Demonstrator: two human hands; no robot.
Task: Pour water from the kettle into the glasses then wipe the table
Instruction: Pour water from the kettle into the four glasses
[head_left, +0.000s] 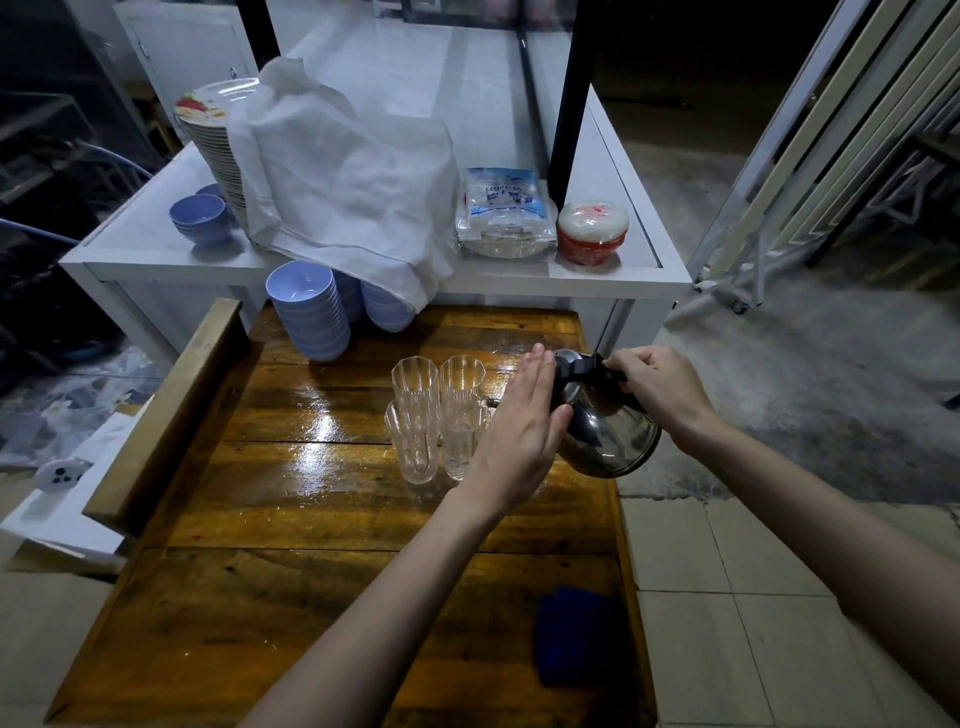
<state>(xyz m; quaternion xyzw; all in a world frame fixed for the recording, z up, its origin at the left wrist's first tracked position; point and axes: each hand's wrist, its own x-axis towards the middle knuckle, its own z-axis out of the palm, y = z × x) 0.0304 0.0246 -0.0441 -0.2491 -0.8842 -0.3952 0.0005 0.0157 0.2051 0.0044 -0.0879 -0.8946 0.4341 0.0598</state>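
A: From the head view, why is the kettle (605, 421) tipped like that?

B: The right hand (657, 387) has its grip closed around the black handle and leans the steel body toward the glasses (439, 413), so the spout faces them. It is at the right edge of the wooden surface (322, 519); whether its base touches the wood or hangs just above, I cannot tell.

A: And the left hand (519, 431)?

B: Its grip is flat and open, palm laid against the kettle's side with the fingers (535, 374) straight. I judge it steadies the body so the pour stays aimed. It also hides the spout, so any stream is hard to make out.

A: The glasses?

B: Four clear ones, clustered touching or nearly so, just left of the kettle. That tight grouping lets one tilt serve them all. They look mostly empty, so pouring seems barely begun.

A: And the wiping?

B: A blue cloth (574, 636) waits near the surface's close right corner, well apart from the glasses, untouched. The wood already shines wet around them.
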